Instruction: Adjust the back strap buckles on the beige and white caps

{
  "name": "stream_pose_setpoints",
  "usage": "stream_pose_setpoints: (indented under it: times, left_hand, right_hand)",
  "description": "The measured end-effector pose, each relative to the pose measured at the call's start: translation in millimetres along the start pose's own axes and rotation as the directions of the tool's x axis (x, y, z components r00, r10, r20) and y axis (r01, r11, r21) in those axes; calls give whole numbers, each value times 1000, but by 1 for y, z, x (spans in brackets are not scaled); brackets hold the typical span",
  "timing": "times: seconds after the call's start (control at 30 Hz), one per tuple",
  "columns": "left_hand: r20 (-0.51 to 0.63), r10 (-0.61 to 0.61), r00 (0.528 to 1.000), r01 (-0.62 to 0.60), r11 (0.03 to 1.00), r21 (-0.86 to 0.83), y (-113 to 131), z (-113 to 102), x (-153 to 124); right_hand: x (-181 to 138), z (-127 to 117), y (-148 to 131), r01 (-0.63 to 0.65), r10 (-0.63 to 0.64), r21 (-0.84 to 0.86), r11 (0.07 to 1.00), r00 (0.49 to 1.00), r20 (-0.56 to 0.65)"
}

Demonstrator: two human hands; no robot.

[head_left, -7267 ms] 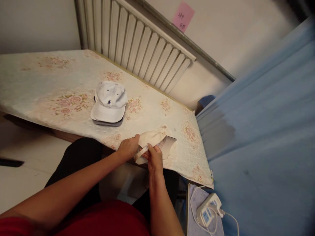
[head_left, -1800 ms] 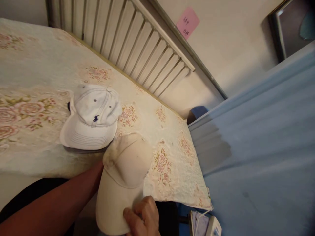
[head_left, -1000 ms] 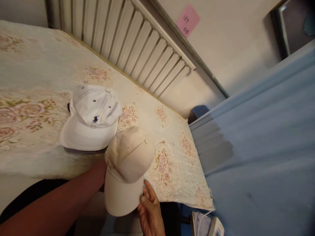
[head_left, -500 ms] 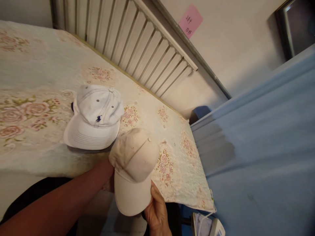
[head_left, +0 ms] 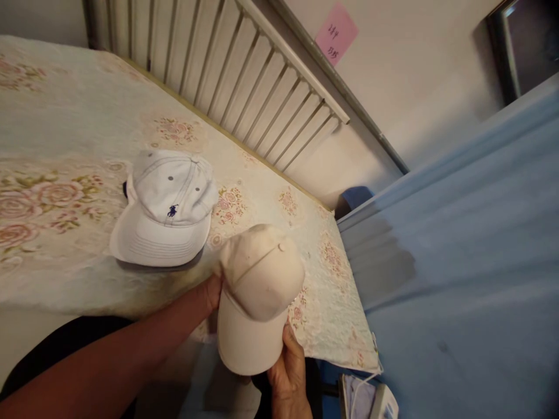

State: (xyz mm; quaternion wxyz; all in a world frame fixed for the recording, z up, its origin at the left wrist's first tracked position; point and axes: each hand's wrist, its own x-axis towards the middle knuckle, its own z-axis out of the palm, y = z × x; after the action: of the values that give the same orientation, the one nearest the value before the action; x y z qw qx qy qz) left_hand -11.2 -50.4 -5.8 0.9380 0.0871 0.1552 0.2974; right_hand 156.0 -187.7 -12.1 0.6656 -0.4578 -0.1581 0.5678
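- The beige cap (head_left: 257, 291) is held up over the near edge of the table (head_left: 65, 116), crown toward 12 o'clock, brim toward 6 o'clock and hanging past the edge.
- The left hand (head_left: 212, 291) comes in from 8 o'clock on a bare forearm that runs up from the lower left. It meets the cap's left side at the base of the crown; most of the hand is hidden behind the cap, so only its heel and wrist show. It appears to be closed on the cap's side, fingers out of sight.
- The right hand (head_left: 290, 372) rises from 6 o'clock, wrist straight and palm turned toward the cap. Its fingers are clamped on the right edge of the brim, with the thumb lying up along the brim's edge.
- The white cap (head_left: 168, 209) lies flat on the table at 10 o'clock from the beige cap, close by but apart, brim toward the person. A dark edge shows under its brim.
- The radiator (head_left: 244, 75) runs along the table's far side, at 12 o'clock.
- A pink note (head_left: 336, 33) is stuck on the wall at 1 o'clock.
- A blue sheet (head_left: 471, 262) fills the 3 o'clock side.
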Motion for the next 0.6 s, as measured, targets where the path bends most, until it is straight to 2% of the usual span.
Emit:
stream_pose_setpoints:
  times: [0.03, 0.1, 0.17, 0.27, 0.33, 0.47, 0.6]
  left_hand:
    - [58, -46, 997, 47, 999, -5, 2, 7, 4]
    - [154, -30, 988, 38, 998, -50, 6, 17, 8]
    - [207, 65, 976, -43, 994, -105, 10, 20, 11]
    - [178, 220, 959, -191, 967, -169, 12, 18, 12]
    - [145, 263, 954, -236, 955, -178, 12, 17, 13]
    - [134, 261, 956, -241, 959, -147, 11, 15, 15]
    - [94, 194, 977, -184, 977, -104, 11, 8, 19]
  right_hand:
    - [2, -1, -2, 21, -20, 24, 1000, 999, -29]
    - [6, -4, -4, 71, -66, 54, 996, 994, -82]
    - [9, -7, -5, 107, -101, 58, 993, 990, -103]
    - [12, -10, -2, 124, -118, 59, 991, 988, -96]
    - [13, -11, 1, 130, -122, 70, 989, 987, -109]
    - [13, -6, 3, 142, -137, 35, 989, 984, -113]
    - [7, 4, -3, 114, -109, 52, 992, 990, -88]
